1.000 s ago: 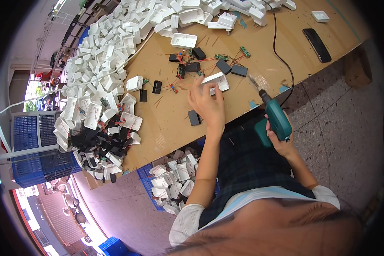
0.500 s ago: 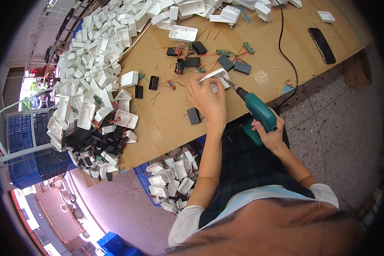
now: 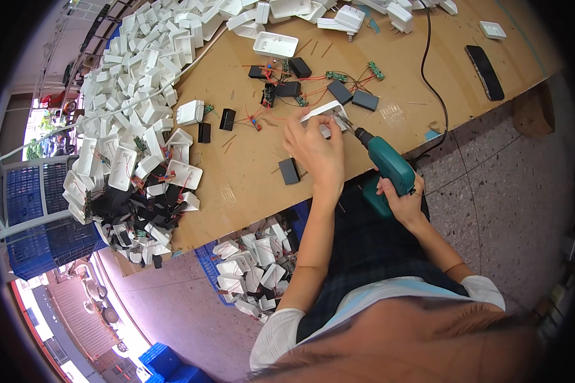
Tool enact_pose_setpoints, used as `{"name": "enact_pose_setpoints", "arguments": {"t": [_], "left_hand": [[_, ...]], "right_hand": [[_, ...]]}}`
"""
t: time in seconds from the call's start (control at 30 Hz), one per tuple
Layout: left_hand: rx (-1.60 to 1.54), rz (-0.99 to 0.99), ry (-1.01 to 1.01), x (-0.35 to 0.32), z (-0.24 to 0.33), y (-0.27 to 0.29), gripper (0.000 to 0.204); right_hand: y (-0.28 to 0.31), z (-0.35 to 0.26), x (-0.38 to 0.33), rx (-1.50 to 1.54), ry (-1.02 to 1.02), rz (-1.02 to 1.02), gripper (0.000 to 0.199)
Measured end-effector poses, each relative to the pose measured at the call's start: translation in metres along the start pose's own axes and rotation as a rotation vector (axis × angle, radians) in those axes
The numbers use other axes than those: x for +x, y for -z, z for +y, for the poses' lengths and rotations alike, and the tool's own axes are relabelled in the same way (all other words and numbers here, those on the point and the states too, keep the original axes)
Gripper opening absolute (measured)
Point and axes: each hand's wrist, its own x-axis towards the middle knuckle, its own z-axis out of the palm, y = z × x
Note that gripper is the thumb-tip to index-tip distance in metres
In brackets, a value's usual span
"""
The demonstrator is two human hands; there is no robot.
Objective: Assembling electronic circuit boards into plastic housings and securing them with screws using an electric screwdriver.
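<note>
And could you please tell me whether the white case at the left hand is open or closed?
Open: the white case at the left hand shows raised walls around an uncovered hollow, with the drill pointing towards it.

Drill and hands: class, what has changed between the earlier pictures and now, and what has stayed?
The drill has swung left from beside the white case; its bit now points into it. Nothing was taken up or let go: the left hand stays on the case, the right hand on the drill. The phone lies unmoved on the table.
</note>
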Motion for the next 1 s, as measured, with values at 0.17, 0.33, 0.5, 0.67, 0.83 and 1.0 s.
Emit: {"name": "enact_pose_setpoints", "arguments": {"t": [0.17, 0.33, 0.5, 0.67, 0.83, 1.0], "left_hand": [[-0.01, 0.02, -0.019, -0.002, -0.003, -0.002, 0.01], [-0.016, 0.024, -0.018, -0.002, -0.004, -0.004, 0.01], [-0.03, 0.027, -0.011, -0.002, -0.001, -0.002, 0.01], [-0.031, 0.04, -0.011, -0.002, -0.002, -0.005, 0.01], [-0.032, 0.034, -0.008, -0.001, -0.002, -0.003, 0.01], [-0.037, 0.025, 0.008, -0.001, -0.001, -0.005, 0.01]], "right_hand": [[-0.001, -0.001, 0.001, 0.0, -0.006, 0.014, 0.02], [0.0, 0.003, -0.001, 0.04, -0.088, 0.021, 0.033], [-0.003, 0.007, -0.002, -0.022, -0.024, 0.068, 0.028], [0.001, 0.009, -0.002, -0.111, 0.035, -0.01, 0.019], [-0.001, 0.008, -0.002, -0.11, 0.012, 0.012, 0.015], [0.0, 0.003, 0.001, -0.196, 0.1, -0.007, 0.019]]}}
